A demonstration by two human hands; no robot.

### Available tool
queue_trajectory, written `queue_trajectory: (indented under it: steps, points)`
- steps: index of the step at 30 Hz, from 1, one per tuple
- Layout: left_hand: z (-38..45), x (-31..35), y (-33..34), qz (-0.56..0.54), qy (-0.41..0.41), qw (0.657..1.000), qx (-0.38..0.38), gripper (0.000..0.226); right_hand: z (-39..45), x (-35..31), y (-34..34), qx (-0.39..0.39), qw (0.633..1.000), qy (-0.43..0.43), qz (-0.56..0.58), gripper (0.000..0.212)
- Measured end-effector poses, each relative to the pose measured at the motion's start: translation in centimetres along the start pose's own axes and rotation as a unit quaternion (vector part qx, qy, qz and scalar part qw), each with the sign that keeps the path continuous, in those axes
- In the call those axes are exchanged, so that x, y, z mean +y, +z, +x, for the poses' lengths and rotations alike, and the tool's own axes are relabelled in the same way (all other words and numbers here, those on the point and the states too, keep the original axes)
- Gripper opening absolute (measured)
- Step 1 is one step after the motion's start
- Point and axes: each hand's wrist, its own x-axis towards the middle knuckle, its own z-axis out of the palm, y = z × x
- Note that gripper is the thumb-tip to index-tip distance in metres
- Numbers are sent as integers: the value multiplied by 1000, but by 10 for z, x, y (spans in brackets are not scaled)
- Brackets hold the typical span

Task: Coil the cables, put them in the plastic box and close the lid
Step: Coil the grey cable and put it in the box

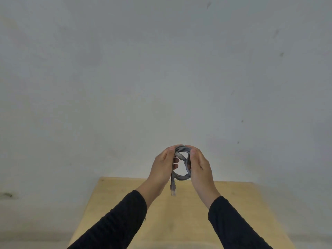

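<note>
A grey cable (182,177) is wound into a small round coil and held up in the air above the far end of the table. My left hand (164,166) grips the coil's left side and my right hand (199,165) grips its right side, fingers curled over the top. One end of the cable with its clear plug (173,190) hangs loose below the coil. A second plug shows inside the loop. No plastic box or lid is in view.
A light wooden table (179,221) lies below my arms, running from the coil toward the bottom edge. A plain grey wall fills the upper view. Grey floor shows on both sides of the table.
</note>
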Motion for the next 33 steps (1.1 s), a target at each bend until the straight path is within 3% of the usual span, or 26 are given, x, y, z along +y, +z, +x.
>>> queue_trajectory:
  steps: [9,20,26,33]
  points:
    - [-33,-53,2,89,-20,996,6,34,-49,29,2,74,994,83,17,34]
    - [-118,-143,-17,201,-66,977,0,34,-162,98,3,-17,985,158,-66,35]
    - [-162,-183,-8,223,-149,963,26,30,-209,130,-8,-53,965,220,-134,38]
    - [-162,-208,0,283,-170,940,83,30,-211,155,-1,-81,931,254,-250,36]
